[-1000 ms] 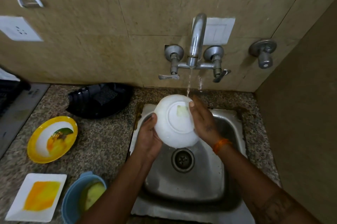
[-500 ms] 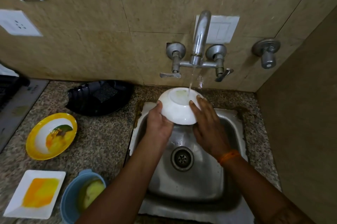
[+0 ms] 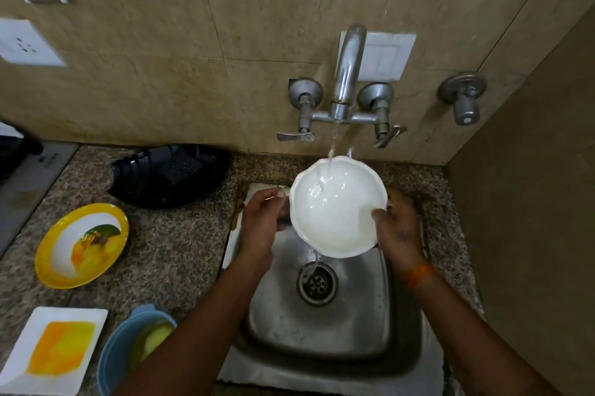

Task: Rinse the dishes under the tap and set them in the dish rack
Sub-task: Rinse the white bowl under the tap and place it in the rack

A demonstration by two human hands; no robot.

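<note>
A white bowl (image 3: 338, 208) with a scalloped rim faces up over the steel sink (image 3: 370, 324), under the running tap (image 3: 346, 73). Water falls into the bowl and spills from its near edge toward the drain (image 3: 317, 283). My left hand (image 3: 262, 221) grips the bowl's left rim and my right hand (image 3: 399, 228) holds its right rim, thumb over the edge. On the granite counter to the left lie a yellow dish (image 3: 80, 244) with food stains, a white square plate (image 3: 54, 350) smeared orange, and a blue bowl (image 3: 128, 350) with green residue.
A black dish rack (image 3: 167, 173) sits on the counter behind the dirty dishes, against the tiled wall. A separate valve (image 3: 463, 99) sticks out of the wall at the right. A side wall closes off the right of the sink. A dark appliance edge shows at far left.
The bowl was bottom-up under the stream; both hands have turned it over, and its inside now faces up and fills with water.
</note>
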